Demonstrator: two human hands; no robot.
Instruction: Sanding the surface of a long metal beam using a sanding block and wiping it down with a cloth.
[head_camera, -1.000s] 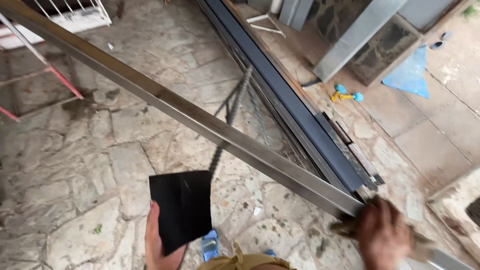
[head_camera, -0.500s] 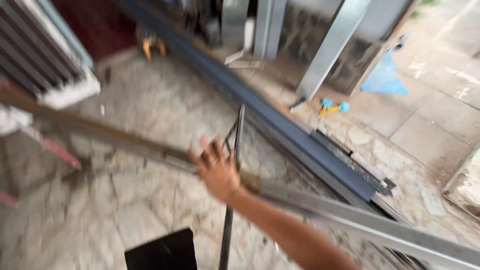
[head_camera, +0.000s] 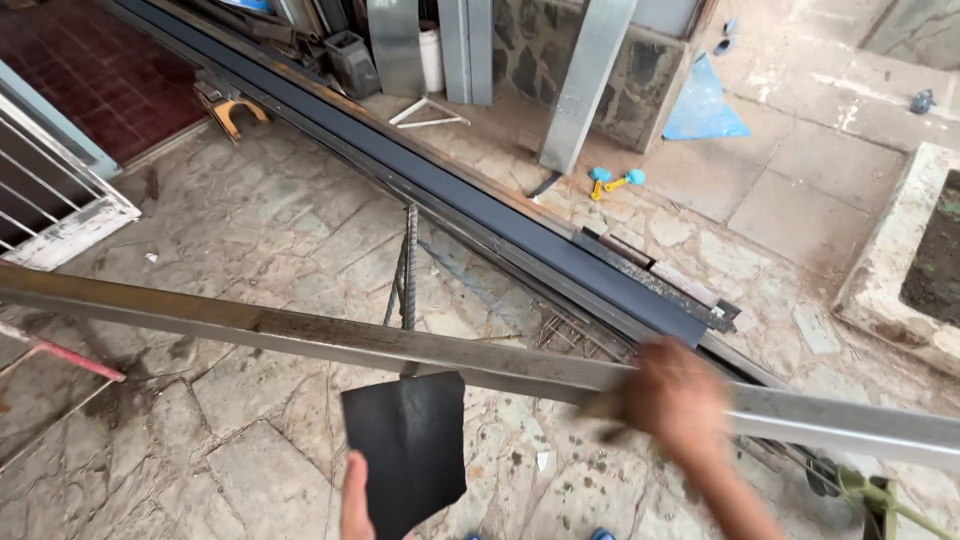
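Your right hand (head_camera: 678, 400) lies on the long steel bar (head_camera: 330, 337) that crosses the view from left to right, raised above the stone floor (head_camera: 270, 230); it is blurred, so you cannot tell how tightly the fingers close, though a scrap of something brownish seems pressed between palm and metal. Your left hand (head_camera: 355, 495) sits low in the view, pinching the bottom edge of a dark abrasive sheet (head_camera: 408, 445) held upright just in front of the bar. Judging by the surface, the bar looks dull and streaked with rust toward the left and greyer near your right hand, so the rubbing seems only partly done, with most of the length left. Behind the bar a ribbed rebar post (head_camera: 409, 265) stands, and a dark blue channel (head_camera: 440, 185) lies along the floor.
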